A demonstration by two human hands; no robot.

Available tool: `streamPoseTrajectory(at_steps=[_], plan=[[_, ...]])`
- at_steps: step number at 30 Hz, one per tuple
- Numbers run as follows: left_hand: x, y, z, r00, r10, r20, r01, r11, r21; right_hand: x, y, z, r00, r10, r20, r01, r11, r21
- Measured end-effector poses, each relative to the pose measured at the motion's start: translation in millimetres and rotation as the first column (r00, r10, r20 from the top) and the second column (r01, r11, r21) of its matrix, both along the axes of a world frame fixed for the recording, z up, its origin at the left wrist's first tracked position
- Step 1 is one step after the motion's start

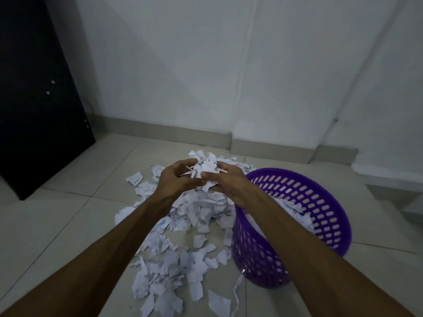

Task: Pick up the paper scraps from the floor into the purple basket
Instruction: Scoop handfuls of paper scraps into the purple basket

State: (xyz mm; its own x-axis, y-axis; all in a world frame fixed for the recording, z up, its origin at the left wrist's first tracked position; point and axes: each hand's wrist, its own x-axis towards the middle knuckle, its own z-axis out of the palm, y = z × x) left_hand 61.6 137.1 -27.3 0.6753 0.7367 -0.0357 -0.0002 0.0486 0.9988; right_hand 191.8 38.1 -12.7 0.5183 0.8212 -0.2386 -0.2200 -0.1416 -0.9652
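Observation:
My left hand (176, 179) and my right hand (225, 179) are cupped together around a bunch of white paper scraps (204, 171), held above the floor. Both hands grip that bunch from either side. Below them a wide pile of torn paper scraps (183, 248) covers the tiles. The purple basket (320, 202), a round plastic one with slotted walls, stands just right of the pile and of my right forearm. Some scraps (295, 213) lie inside it. The held bunch is left of the basket's rim, over the pile.
A dark cabinet panel (34, 99) stands at the left against the white wall (206, 65). A skirting board (183, 133) runs behind the pile. A white step or ledge (393, 179) sits at the right. Pale floor tiles (68, 213) surround the pile.

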Motion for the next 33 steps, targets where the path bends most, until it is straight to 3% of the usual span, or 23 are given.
streamPoseTrajectory(at_steps=[12, 21, 25, 28, 30, 33], plan=[[74, -67, 48, 0.991, -0.111, 0.070, 0.108, 0.994, 0.034, 64, -76, 52, 0.994, -0.107, 0.018, 0.105, 0.992, 0.065], [98, -97, 34, 0.902, -0.393, -0.180, 0.368, 0.917, -0.157, 97, -125, 18, 0.999, -0.022, 0.034, 0.030, 0.969, -0.247], [90, -87, 34, 0.818, -0.468, -0.333, 0.475, 0.878, -0.068, 106, -141, 17, 0.991, 0.106, 0.087, -0.053, 0.881, -0.470], [85, -80, 30, 0.786, -0.503, -0.358, 0.513, 0.855, -0.075, 112, -151, 21, 0.961, 0.239, 0.142, -0.111, 0.798, -0.593], [81, -78, 30, 0.798, -0.472, -0.375, 0.476, 0.875, -0.087, 114, -154, 24, 0.948, 0.243, 0.204, -0.068, 0.782, -0.619], [78, -76, 28, 0.832, -0.397, -0.388, 0.440, 0.898, 0.026, 115, -149, 23, 0.904, 0.202, 0.377, 0.062, 0.810, -0.583]])
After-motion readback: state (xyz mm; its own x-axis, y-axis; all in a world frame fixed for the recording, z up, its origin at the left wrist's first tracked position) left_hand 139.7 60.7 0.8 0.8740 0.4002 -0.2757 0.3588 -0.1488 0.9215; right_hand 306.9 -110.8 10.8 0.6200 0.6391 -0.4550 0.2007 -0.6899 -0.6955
